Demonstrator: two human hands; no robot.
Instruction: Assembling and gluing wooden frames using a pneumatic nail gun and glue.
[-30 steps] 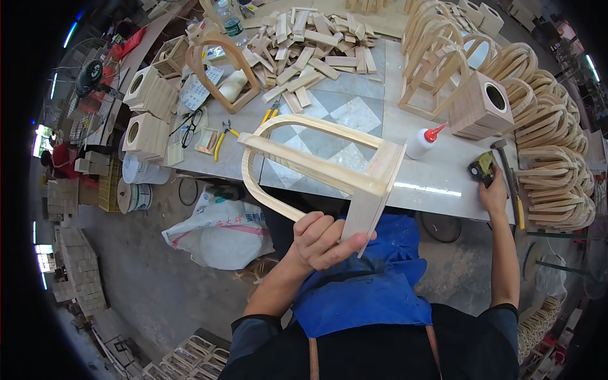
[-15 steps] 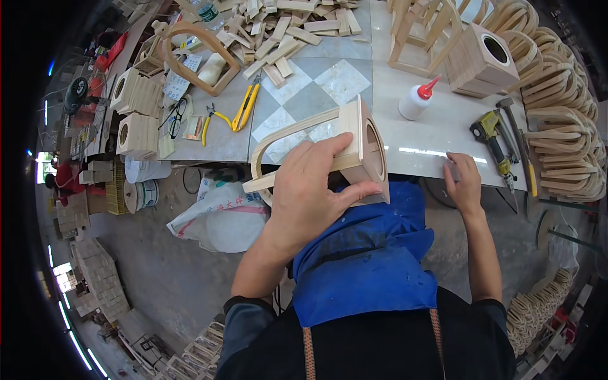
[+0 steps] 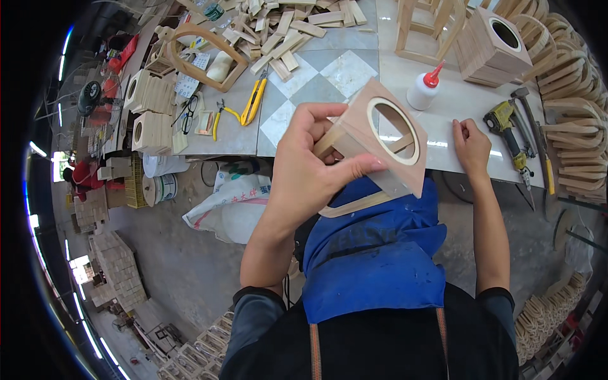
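Note:
My left hand [image 3: 304,164] grips a wooden birdhouse-like box [image 3: 367,123] by its side, thumb on the front panel and fingers behind. It is held tilted above the table's near edge. A pale ring [image 3: 415,149] lines the round hole in its front, and a slim strip shows through the opening. From the box a curved wooden arch [image 3: 358,205] reaches down over my blue apron. My right hand [image 3: 474,147] rests at the table's front edge to the right, fingers curled in, with nothing visible in them. Beyond it stands a white glue bottle [image 3: 422,95] with a red tip.
Yellow cutters [image 3: 223,119] and a yellow utility knife [image 3: 254,100] lie left of the box. A nail gun [image 3: 506,130] and a hammer [image 3: 531,114] lie at the right. Wood offcuts [image 3: 288,41] are heaped at the back; arched frames [image 3: 567,126] are stacked far right.
My left hand has turned the box so its ringed hole faces up toward me, and the arch has swung from the left to below. My right hand's fingers have curled in.

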